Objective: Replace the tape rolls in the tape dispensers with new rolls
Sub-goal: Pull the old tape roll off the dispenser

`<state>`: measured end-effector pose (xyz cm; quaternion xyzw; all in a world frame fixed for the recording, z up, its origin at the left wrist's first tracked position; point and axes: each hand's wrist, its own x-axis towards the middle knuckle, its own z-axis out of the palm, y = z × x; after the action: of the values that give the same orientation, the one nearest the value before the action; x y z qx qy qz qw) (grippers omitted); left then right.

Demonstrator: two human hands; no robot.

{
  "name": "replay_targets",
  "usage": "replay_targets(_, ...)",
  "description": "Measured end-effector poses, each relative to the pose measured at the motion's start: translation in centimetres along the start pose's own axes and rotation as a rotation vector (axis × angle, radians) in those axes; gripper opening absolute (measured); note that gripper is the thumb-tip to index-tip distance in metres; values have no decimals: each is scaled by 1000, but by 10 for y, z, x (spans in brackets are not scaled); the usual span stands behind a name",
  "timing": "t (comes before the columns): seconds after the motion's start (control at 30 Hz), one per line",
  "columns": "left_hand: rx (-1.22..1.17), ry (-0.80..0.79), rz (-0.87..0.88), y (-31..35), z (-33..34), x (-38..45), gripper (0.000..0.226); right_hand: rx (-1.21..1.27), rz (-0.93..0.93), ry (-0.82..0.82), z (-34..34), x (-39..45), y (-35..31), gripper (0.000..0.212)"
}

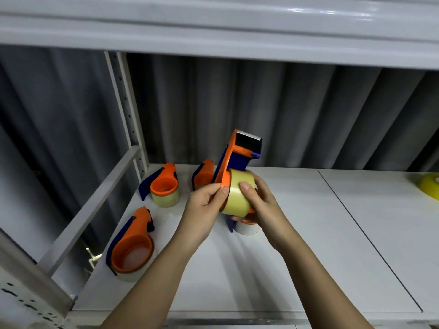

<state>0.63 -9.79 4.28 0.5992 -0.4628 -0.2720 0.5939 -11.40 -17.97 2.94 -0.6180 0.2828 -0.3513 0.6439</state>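
Note:
I hold an orange and blue tape dispenser [234, 157] up over the white shelf [297, 245], its toothed blade pointing up and away. A yellowish tape roll [237, 193] sits on its orange hub. My left hand [205, 205] pinches the orange rim beside the roll. My right hand [259, 205] grips the roll, thumb on its outer face and fingers under it. Three more dispensers with rolls lie on the shelf: one near left [133, 245], one at the back left [164, 186], one behind my left hand [204, 174]. A pale roll [247, 230] stands under my right hand, partly hidden.
A yellow tape roll [428, 186] lies at the far right edge of the shelf. A grey upright post [126, 108] and a slanted rail [95, 205] bound the shelf on the left. Another shelf [213, 27] hangs overhead, with a grey curtain behind.

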Motion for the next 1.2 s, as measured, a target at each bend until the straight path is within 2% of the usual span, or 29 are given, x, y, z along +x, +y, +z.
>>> replay_targets(0.03,-39,45,-42,-1,0,1,17,-79,-77,6,0,-2,2,47)
replay_targets(0.13,-305,218,-303,-7,-8,10,12,-554,-393,-38,-8,-2,9,70)
replay_targets(0.17,-322,232,-337,-10,-12,11,14,-619,-447,-60,-9,-2,12,75)
replay_targets(0.27,-213,204,-296,-12,-13,10,21,-408,-303,-63,-5,-5,10,81)
replay_targets(0.4,-97,169,-91,-8,-4,0,18,51,160,7,1,-1,-4,76)
replay_targets(0.5,39,34,26,-10,-1,-8,14,49,332,-69,-1,7,-5,78)
replay_targets(0.6,83,-78,0,-9,0,-13,16,47,290,-69,-2,5,-2,66)
replay_targets(0.73,26,49,-42,-7,-3,-6,18,1,95,20,4,-1,-3,48)
replay_targets(0.83,-86,146,-160,-7,-3,-2,29,-159,-76,64,5,-3,4,64)
replay_targets(0.9,-161,204,-250,-7,-4,-1,31,-216,-129,34,3,-4,5,75)
replay_targets(0.97,-154,210,-240,-8,-5,-1,29,-195,-80,-16,0,-4,6,79)
replay_targets(1.1,-78,130,-141,-9,1,-6,17,115,234,-27,3,0,0,73)
replay_targets(1.2,-67,95,-90,-11,2,-8,16,84,348,-42,5,0,-4,70)
